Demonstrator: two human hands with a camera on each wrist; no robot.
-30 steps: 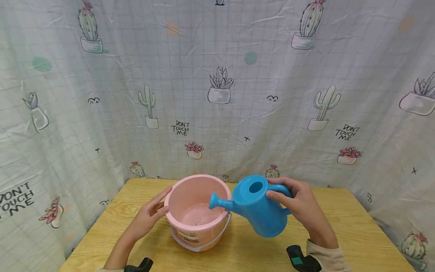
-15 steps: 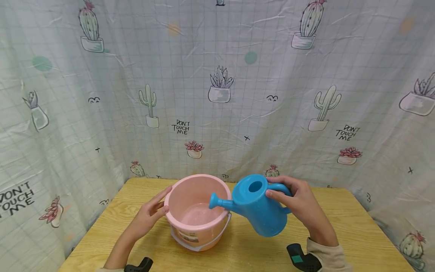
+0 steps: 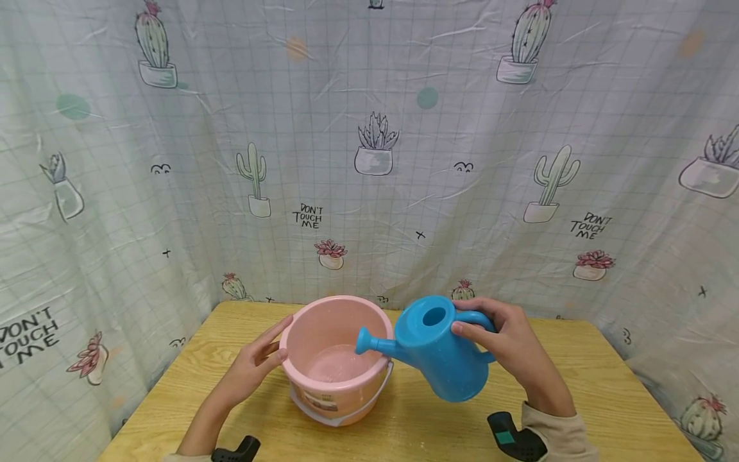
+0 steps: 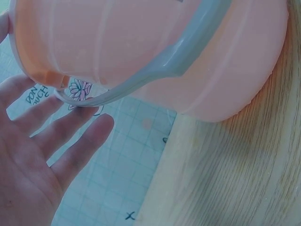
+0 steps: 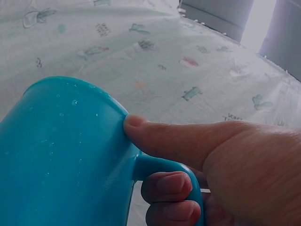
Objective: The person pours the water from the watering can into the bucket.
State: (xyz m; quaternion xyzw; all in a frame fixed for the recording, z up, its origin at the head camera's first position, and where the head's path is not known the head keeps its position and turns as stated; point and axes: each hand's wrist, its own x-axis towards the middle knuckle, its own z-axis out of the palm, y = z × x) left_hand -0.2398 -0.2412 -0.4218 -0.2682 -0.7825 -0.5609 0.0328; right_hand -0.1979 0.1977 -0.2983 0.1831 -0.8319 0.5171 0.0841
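A pink bucket [image 3: 335,398] stands on the table, its pale handle [image 4: 197,42] hanging down the side. My left hand [image 3: 248,372] rests on its left rim, fingers spread and nearly straight; in the left wrist view the hand [image 4: 42,136] lies beside the bucket wall [image 4: 117,37]. My right hand [image 3: 510,343] grips the blue watering can [image 3: 450,366], which tilts left with its spout head [image 3: 364,341] over the bucket's opening. In the right wrist view, fingers curl through the can's handle [image 5: 160,165] and the thumb presses the can body [image 5: 66,150]. Droplets dot the can.
The wooden table [image 3: 554,372] extends on both sides of the bucket and can. Behind it and at both sides hangs a curtain [image 3: 369,212] printed with cacti and potted plants. Clear liquid seems to lie at the bottom of the bucket.
The liquid surface in the bucket looks calmer than a second ago. Both hands, the bucket and the watering can have kept nearly the same places.
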